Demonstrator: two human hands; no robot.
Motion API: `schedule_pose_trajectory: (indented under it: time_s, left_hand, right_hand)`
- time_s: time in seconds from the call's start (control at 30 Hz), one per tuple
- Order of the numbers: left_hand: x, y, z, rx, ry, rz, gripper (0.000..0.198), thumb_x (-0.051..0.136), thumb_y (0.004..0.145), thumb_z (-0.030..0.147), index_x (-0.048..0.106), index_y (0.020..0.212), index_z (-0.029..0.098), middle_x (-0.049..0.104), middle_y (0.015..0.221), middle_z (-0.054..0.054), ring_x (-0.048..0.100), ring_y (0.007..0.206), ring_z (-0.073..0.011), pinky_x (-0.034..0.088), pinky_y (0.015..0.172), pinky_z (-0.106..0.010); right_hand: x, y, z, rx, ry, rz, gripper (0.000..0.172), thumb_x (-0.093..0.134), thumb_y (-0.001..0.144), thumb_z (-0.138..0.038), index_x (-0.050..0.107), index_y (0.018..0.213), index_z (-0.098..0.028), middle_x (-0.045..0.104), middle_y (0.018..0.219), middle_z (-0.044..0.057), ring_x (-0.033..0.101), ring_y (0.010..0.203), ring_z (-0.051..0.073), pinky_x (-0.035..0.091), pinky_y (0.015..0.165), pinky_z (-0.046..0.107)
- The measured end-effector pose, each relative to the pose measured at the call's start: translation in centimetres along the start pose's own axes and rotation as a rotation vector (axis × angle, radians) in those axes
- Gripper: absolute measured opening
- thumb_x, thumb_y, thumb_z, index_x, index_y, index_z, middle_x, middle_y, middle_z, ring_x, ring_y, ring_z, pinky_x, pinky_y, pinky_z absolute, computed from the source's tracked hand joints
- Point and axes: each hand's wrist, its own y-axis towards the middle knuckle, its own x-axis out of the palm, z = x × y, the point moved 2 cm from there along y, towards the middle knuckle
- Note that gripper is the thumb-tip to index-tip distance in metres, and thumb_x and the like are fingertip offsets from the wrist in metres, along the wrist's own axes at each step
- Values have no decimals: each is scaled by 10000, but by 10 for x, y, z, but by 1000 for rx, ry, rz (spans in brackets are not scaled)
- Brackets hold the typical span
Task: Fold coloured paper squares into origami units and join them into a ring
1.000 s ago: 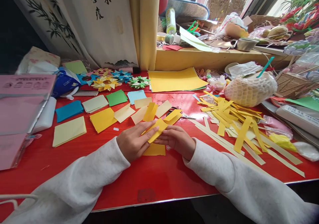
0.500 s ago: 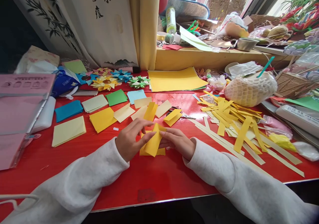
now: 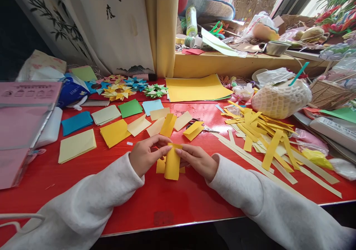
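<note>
Between my two hands is a yellow sheet of paper [image 3: 172,164], bent over lengthwise into a narrow upright shape. My left hand [image 3: 148,154] pinches its upper left edge between thumb and fingers. On the upper right edge, my right hand [image 3: 198,160] pinches it the same way. Behind and below it, part of another yellow paper piece [image 3: 160,166] shows on the table. Just beyond my fingers stand a folded yellow paper [image 3: 168,125] and several creased cream papers [image 3: 156,127]. A second folded yellow paper [image 3: 193,130] lies near a pair of scissors [image 3: 209,129], partly covered.
Paper stacks, including yellow [image 3: 114,133], blue [image 3: 77,123] and green [image 3: 130,108], lie at left on the red table [image 3: 133,209]. Yellow and cream strips [image 3: 271,150] pile up at right near a net-wrapped fruit [image 3: 280,98]. Folded paper rings [image 3: 118,90] sit behind.
The yellow paper has turned from a slant to nearly upright, and its top peak has closed down into a straight edge. Both hands have come to its upper edges.
</note>
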Motion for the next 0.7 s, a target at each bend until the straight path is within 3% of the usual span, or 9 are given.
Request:
schedule_pose_trajectory:
  time_s: [0.7]
  left_hand:
    - [1, 0, -2, 19, -94, 18, 201, 568, 697, 297, 563, 815, 135, 567, 668, -10, 535, 569, -107, 480, 529, -233]
  right_hand:
    - [0, 0, 0, -30, -42, -11, 279, 465, 748, -414, 574, 758, -157, 581, 667, -3, 555, 591, 105, 448, 567, 229]
